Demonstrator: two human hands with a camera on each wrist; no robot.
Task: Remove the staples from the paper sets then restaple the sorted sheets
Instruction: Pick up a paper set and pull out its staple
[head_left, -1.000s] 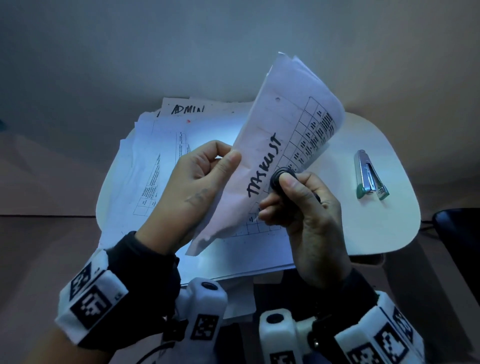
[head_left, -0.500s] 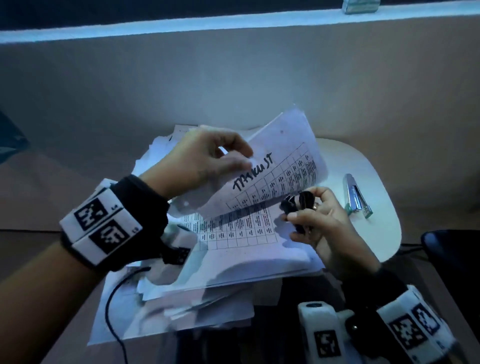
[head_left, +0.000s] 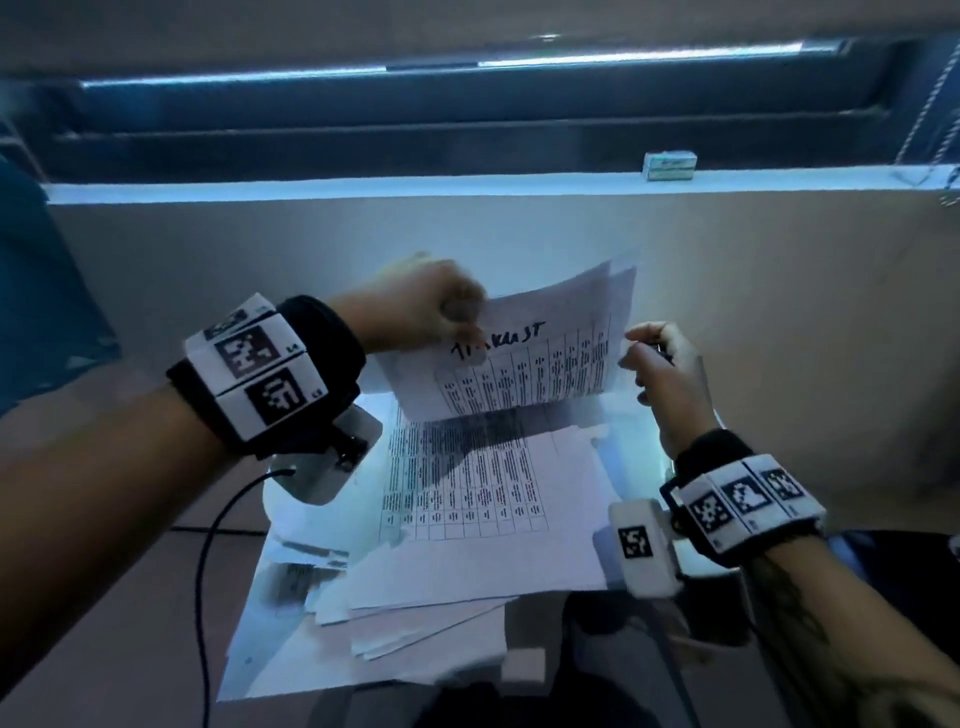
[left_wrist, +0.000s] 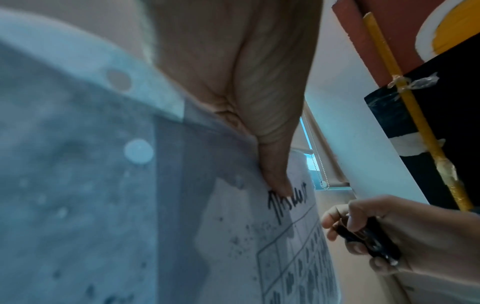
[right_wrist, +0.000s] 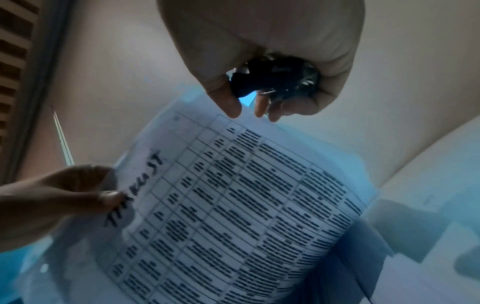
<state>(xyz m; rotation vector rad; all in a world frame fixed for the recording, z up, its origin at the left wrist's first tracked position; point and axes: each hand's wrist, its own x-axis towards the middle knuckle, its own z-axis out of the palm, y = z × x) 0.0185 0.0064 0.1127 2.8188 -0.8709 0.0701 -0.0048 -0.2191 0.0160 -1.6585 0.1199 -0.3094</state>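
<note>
A sheet with a printed table and the handwritten word "TASKLIST" (head_left: 540, 358) is lifted above the paper pile (head_left: 467, 519). My left hand (head_left: 431, 306) pinches its top left corner, thumb (left_wrist: 275, 181) on the writing. My right hand (head_left: 660, 364) is at the sheet's right edge and grips a black staple remover (right_wrist: 275, 82) in the palm; its fingertips (right_wrist: 232, 109) reach the sheet's edge. The same sheet (right_wrist: 233, 205) fills the right wrist view, and the remover (left_wrist: 369, 240) shows in the left wrist view. The stapler is hidden in these views.
The pile lies on a small white table (head_left: 649, 441) against a beige wall (head_left: 260, 270). A small box (head_left: 670, 165) stands on the window ledge above. A black cable (head_left: 208, 545) hangs from my left wrist. A dark chair (head_left: 893, 551) is at the right.
My left hand has lifted the tasklist sheet up and away from me, off the pile. My right hand with the staple remover moved up to the sheet's right edge. The head view tilted up toward the window.
</note>
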